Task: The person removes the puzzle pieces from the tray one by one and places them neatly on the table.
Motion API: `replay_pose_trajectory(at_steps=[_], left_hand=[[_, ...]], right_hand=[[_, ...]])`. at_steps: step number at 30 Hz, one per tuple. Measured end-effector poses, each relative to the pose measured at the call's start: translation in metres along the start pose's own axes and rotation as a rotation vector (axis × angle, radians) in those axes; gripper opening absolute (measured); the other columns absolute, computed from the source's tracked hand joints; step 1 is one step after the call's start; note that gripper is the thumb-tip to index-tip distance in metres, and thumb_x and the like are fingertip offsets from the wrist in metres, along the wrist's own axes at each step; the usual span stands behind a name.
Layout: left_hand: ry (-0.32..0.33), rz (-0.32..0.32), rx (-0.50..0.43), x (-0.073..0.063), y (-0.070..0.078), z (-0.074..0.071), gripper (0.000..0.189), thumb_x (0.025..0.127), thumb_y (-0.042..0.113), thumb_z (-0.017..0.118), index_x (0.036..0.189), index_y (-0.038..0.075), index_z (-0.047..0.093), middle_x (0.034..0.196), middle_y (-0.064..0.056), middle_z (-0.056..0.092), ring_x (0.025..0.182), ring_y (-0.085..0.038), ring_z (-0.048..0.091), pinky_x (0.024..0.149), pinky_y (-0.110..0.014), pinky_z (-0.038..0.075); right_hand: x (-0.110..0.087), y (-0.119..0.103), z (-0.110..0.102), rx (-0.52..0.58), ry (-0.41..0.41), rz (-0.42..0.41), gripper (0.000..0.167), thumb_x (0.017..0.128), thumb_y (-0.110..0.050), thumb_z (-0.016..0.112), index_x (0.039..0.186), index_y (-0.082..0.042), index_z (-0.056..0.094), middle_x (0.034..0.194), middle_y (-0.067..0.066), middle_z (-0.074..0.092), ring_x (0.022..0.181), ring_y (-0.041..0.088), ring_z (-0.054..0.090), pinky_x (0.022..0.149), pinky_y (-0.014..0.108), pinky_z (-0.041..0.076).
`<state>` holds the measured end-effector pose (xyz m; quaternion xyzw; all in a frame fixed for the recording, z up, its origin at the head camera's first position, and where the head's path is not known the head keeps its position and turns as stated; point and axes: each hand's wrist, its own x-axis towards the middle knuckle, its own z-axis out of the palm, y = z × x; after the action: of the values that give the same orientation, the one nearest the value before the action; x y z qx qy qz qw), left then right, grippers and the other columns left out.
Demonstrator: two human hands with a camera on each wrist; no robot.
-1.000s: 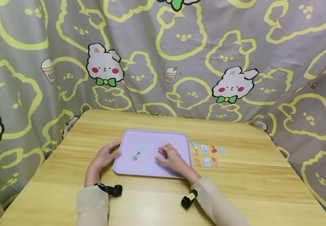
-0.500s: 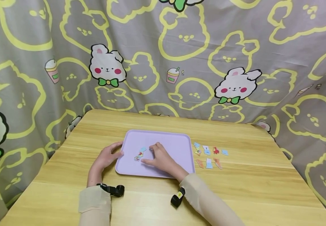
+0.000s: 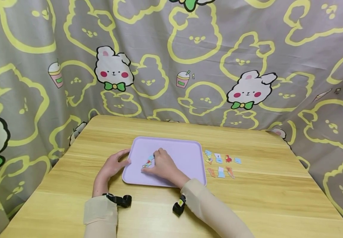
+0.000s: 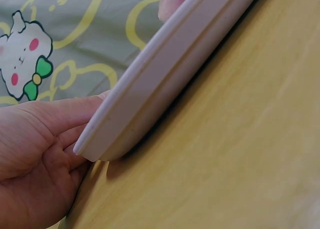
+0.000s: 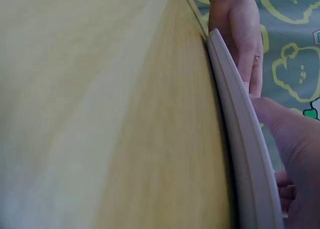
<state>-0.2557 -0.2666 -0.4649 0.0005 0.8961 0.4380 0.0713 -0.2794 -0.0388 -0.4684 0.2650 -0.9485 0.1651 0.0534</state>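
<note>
My left hand [image 3: 114, 163] grips the left edge of a lilac tray [image 3: 171, 145], thumb over the rim; in the left wrist view its fingers [image 4: 75, 139] go behind and under that edge. Inside the tray, left of its middle, lies a slanting strip of joined puzzle pieces [image 3: 149, 162], light blue with some red. My right hand [image 3: 164, 165] spans this strip from the right, with its thumb at the near end and its curled fingertips at the far end. The hand covers part of the strip. In the right wrist view the tray's side wall [image 5: 245, 134] hides the pieces.
Right of the tray, several loose puzzle pieces [image 3: 221, 172] lie in two rows on the wooden table [image 3: 263, 191], among them a red one [image 3: 228, 159]. A patterned curtain [image 3: 159, 99] hangs behind the table and along its sides. Each wrist wears a small black camera [image 3: 124, 201].
My right hand has moved left across the tray, from beside the joined pieces onto them, and its thumb and fingers have closed around the strip. My left hand stays at the tray's edge.
</note>
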Motion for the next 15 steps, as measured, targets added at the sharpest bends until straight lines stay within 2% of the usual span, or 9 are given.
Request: replay_pose_trajectory(at_steps=[3, 6, 15], left_hand=[[-0.001, -0.002, -0.009, -0.0005, 0.0009, 0.0000, 0.055, 0.099, 0.019, 0.057, 0.150, 0.009, 0.039, 0.157, -0.023, 0.033, 0.147, -0.046, 0.022, 0.121, -0.060, 0.018], [-0.001, 0.000, -0.012, -0.0007, 0.0014, 0.0003, 0.055, 0.099, 0.019, 0.057, 0.150, 0.008, 0.040, 0.157, -0.023, 0.033, 0.147, -0.046, 0.022, 0.121, -0.060, 0.018], [-0.002, -0.023, -0.028, 0.0006, 0.0011, 0.0010, 0.055, 0.098, 0.019, 0.057, 0.150, 0.009, 0.040, 0.157, -0.022, 0.032, 0.148, -0.045, 0.021, 0.122, -0.060, 0.018]], right_hand=[[0.0019, -0.0035, 0.0001, -0.070, -0.006, 0.012, 0.079, 0.074, -0.068, 0.072, 0.109, 0.002, 0.062, 0.093, 0.005, 0.054, 0.075, 0.011, 0.044, 0.063, 0.025, 0.048], [0.0028, -0.0063, -0.0008, -0.092, -0.010, 0.023, 0.075, 0.076, -0.065, 0.071, 0.108, 0.002, 0.062, 0.093, 0.005, 0.054, 0.075, 0.012, 0.045, 0.060, 0.025, 0.047], [0.0028, -0.0022, 0.0014, -0.033, 0.007, 0.016, 0.063, 0.076, -0.054, 0.073, 0.108, 0.001, 0.065, 0.095, 0.006, 0.056, 0.069, 0.011, 0.046, 0.059, 0.022, 0.046]])
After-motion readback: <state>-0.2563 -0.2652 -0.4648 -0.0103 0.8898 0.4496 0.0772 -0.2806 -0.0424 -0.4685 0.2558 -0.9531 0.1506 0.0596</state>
